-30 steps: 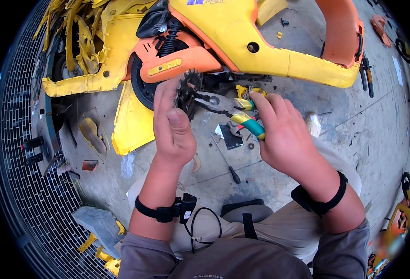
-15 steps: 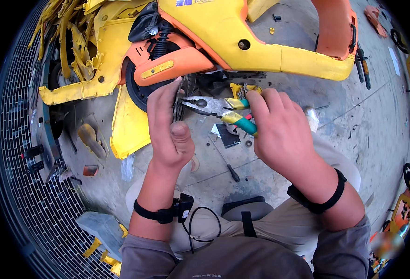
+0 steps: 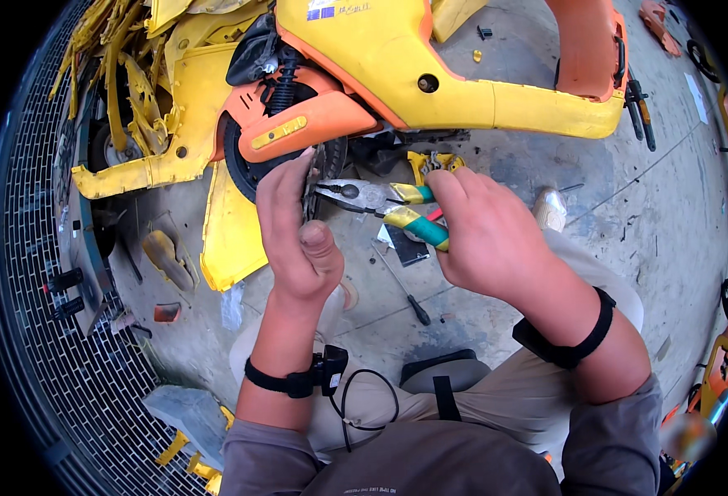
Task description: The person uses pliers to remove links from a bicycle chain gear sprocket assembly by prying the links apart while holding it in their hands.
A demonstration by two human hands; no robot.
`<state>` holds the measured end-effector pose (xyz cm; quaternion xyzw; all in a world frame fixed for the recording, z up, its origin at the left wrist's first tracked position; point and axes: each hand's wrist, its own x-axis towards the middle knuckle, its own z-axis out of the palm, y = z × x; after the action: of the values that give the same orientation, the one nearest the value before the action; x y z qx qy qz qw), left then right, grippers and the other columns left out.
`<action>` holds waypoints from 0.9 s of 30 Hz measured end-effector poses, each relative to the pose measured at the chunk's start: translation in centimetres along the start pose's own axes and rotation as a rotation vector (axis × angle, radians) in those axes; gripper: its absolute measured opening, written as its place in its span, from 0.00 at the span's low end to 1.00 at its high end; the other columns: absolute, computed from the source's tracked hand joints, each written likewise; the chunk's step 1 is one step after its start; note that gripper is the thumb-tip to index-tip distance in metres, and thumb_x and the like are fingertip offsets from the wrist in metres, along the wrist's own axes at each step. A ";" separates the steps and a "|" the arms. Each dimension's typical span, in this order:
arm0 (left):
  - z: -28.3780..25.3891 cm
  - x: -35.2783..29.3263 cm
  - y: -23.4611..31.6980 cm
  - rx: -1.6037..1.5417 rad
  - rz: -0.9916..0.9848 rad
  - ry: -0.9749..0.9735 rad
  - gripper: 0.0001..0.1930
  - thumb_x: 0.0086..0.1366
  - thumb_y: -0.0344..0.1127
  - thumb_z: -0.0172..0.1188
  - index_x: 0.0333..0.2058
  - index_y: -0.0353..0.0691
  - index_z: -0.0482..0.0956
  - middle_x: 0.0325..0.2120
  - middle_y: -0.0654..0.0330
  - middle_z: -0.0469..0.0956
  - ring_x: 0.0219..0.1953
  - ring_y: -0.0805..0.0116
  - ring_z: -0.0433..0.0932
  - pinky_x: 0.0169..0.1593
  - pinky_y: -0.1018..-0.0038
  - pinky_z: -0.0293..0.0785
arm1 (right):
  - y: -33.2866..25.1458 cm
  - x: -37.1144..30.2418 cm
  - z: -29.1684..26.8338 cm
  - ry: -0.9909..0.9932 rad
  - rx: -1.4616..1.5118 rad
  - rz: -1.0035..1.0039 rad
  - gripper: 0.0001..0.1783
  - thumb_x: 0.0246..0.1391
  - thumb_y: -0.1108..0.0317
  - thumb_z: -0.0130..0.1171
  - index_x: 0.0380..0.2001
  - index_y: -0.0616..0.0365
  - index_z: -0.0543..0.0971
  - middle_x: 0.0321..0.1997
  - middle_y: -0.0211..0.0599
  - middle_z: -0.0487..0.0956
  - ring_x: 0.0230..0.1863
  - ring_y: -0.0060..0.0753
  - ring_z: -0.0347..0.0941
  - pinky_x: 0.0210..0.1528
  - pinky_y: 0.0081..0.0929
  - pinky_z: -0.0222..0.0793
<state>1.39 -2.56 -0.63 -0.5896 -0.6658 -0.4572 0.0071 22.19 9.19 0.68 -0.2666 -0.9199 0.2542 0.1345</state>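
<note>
Pliers with green and yellow handles are held in my right hand, its fingers wrapped around the grips. The jaws point left and meet the edge of a thin dark part. My left hand supports that part along its palm and fingers, thumb toward me. The part is seen edge-on, so its kind does not show. Just beyond my hands lies a yellow and orange scooter body with a black wheel under an orange fender.
A screwdriver lies on the concrete floor between my legs. A small yellow part sits beyond the pliers. Broken yellow panels are piled at the far left, beside a metal grating. More scooter parts stand at the right.
My right hand and the pliers have shifted slightly left and down in the picture. The left hand keeps its hold on the dark part. The view itself has moved a little.
</note>
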 end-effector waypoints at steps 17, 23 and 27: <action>1.6 -0.5 -0.4 0.313 -0.145 0.023 0.16 0.69 0.25 0.58 0.55 0.32 0.77 0.46 0.45 0.76 0.48 0.44 0.77 0.53 0.58 0.73 | -0.4 0.7 2.4 -0.121 -0.016 0.137 0.19 0.46 0.74 0.62 0.43 0.60 0.71 0.37 0.51 0.77 0.41 0.56 0.77 0.42 0.47 0.74; 2.1 -0.4 -2.6 0.369 -0.380 0.034 0.16 0.78 0.39 0.50 0.48 0.30 0.79 0.38 0.47 0.79 0.40 0.51 0.80 0.45 0.63 0.75 | -0.3 1.3 3.7 -0.064 -0.088 0.180 0.18 0.48 0.73 0.62 0.43 0.61 0.71 0.39 0.52 0.78 0.43 0.56 0.78 0.44 0.48 0.75; 0.4 1.0 -2.7 -0.329 -0.807 0.213 0.21 0.80 0.47 0.47 0.47 0.34 0.80 0.38 0.59 0.82 0.39 0.72 0.81 0.44 0.72 0.78 | 1.4 2.1 1.4 -0.240 0.161 0.424 0.19 0.52 0.70 0.61 0.46 0.64 0.72 0.43 0.57 0.80 0.46 0.55 0.79 0.45 0.47 0.75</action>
<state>-0.85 -1.20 -1.90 -0.2258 -0.7563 -0.5815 -0.1972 20.54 10.89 -0.99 -0.4097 -0.8297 0.3790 -0.0109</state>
